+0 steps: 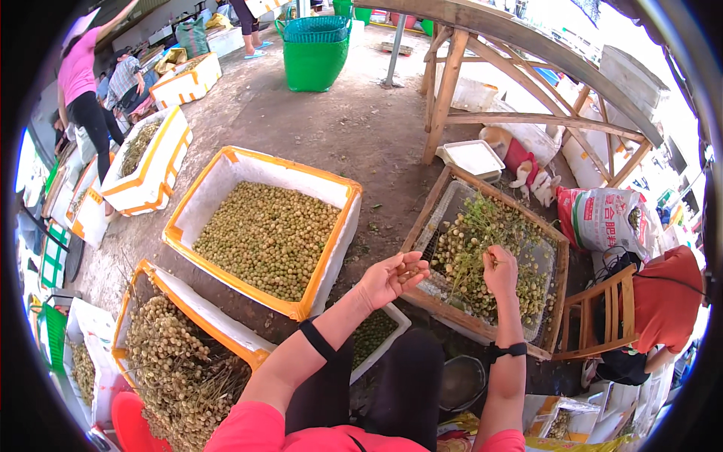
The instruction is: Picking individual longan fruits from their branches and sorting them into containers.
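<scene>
- The left hand point(395, 280) is palm up above the near-left corner of the shallow rectangular tray with a brown wooden frame and mesh base point(520, 212); its fingers are half curled, loosely parted, and whether small fruits lie in them I cannot tell.
- The right hand point(500, 271) is over the tray's middle, fingers bent inward against the leafy green bunch with round pale fruits point(489, 226); I cannot tell whether they pinch a stem.
- That bunch covers the tray's middle, from near the far edge toward the near edge; bare mesh shows by the far-left corner and along the right edge.
- Left of the tray, a strip of open brown ground point(382, 200) separates it from the white foam box with orange-taped edges point(294, 172), which holds loose round tan-green fruits point(263, 233).
- Right of the tray, room is tight: the slatted wooden chair point(602, 316) stands just beside its right edge.
</scene>
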Demonstrator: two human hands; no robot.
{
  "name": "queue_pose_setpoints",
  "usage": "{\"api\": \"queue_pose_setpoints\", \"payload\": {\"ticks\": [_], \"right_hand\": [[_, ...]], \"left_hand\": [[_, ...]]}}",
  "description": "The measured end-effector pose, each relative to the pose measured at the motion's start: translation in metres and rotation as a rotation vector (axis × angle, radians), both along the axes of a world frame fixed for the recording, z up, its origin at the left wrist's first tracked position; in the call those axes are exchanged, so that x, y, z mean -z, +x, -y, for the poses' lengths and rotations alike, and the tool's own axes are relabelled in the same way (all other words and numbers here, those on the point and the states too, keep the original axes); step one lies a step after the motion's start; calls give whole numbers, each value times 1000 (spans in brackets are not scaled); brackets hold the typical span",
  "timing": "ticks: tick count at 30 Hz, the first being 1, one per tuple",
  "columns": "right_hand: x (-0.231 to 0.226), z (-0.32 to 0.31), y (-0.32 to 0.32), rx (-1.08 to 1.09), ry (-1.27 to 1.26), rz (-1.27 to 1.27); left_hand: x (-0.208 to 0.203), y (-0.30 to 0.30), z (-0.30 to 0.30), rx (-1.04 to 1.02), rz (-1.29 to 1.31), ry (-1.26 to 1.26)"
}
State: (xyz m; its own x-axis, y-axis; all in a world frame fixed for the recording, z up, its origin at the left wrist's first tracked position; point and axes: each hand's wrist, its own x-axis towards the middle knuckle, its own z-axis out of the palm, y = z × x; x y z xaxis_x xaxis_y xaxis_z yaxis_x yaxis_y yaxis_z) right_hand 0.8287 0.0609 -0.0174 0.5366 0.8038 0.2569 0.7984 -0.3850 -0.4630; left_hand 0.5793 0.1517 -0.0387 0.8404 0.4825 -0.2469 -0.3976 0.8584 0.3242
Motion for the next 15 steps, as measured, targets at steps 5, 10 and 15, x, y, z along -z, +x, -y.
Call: {"api": "queue_pose_setpoints", "payload": {"ticks": [5,10,15], "right_hand": [[30,-8,9,-295,-173,65],[25,-18,-5,-275,-312,83],[18,-19,8,-44,26,103]], "left_hand": [[15,-30,3,-24,-261,82],[30,-56,8,-6,-418,134],[16,-85,0,-108,-463,55]]}}
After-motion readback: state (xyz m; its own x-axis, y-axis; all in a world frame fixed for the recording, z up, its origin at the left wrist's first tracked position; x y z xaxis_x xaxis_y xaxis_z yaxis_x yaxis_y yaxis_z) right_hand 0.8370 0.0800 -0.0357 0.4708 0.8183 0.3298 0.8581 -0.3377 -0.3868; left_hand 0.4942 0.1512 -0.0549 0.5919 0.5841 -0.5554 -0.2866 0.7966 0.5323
